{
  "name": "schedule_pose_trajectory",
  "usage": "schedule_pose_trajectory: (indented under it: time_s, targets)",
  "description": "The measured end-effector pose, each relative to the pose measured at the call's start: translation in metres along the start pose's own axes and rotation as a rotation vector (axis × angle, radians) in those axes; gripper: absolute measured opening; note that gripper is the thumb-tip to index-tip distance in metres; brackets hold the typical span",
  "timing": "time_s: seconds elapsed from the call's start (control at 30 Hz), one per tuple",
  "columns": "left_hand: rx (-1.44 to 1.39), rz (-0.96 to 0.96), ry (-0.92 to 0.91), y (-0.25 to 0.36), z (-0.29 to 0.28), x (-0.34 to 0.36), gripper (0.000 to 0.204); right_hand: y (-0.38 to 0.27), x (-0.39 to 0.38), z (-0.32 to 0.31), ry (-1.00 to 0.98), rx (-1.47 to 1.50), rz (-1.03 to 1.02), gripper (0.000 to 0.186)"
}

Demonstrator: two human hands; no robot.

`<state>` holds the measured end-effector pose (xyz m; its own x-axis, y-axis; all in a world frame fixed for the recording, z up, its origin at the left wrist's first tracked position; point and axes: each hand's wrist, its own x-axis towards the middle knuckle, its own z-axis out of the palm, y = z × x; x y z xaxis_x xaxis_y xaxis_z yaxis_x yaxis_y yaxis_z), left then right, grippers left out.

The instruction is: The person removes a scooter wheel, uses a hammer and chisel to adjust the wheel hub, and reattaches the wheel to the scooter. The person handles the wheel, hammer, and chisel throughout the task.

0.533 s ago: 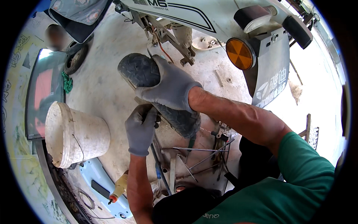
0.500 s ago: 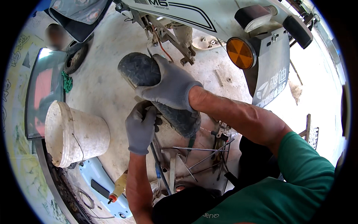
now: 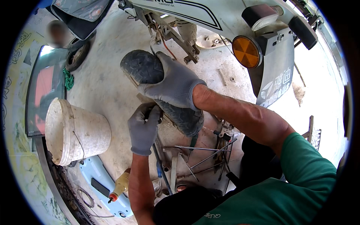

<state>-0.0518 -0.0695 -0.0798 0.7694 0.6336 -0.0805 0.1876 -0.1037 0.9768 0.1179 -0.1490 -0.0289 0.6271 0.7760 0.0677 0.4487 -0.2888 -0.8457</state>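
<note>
The right hand point(image 3: 173, 85), in a grey knit glove, is pressing flat with spread fingers over the dusty black rubber scooter tyre point(image 3: 144, 67) lying on the concrete floor point(image 3: 101, 86). The gloved left hand point(image 3: 143, 127) is curling closed at the tyre's lower edge, perhaps gripping a thin tool; the view is unclear. A dirty white plastic bucket point(image 3: 77, 131) is lying tipped nearby, left of the hands.

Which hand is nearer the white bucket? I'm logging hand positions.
Left. The gloved left hand grips at the black tyre's lower edge, just right of the white bucket, not touching it. The gloved right hand lies on the tyre, farther away.
</note>
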Motion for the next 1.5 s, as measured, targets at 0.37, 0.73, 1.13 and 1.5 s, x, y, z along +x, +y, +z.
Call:
schedule_pose_trajectory:
  time_s: [0.37,0.73,1.13,1.5]
  targets:
    - [-0.246,-0.141,-0.008,0.015,0.003,-0.004,0.019,0.001,0.000,-0.001,-0.008,-0.014,0.005,0.092]
    - [0.086,-0.061,0.024,0.025,0.008,0.002,0.017,0.002,-0.001,-0.001,0.006,-0.006,-0.015,0.088]
    - [-0.087,-0.219,-0.014,0.019,-0.002,-0.002,0.016,0.004,0.000,-0.001,0.024,-0.004,-0.012,0.092]
    - [0.030,-0.112,0.031,0.021,0.007,0.002,0.019,0.001,0.000,-0.004,-0.043,-0.016,0.038,0.098]
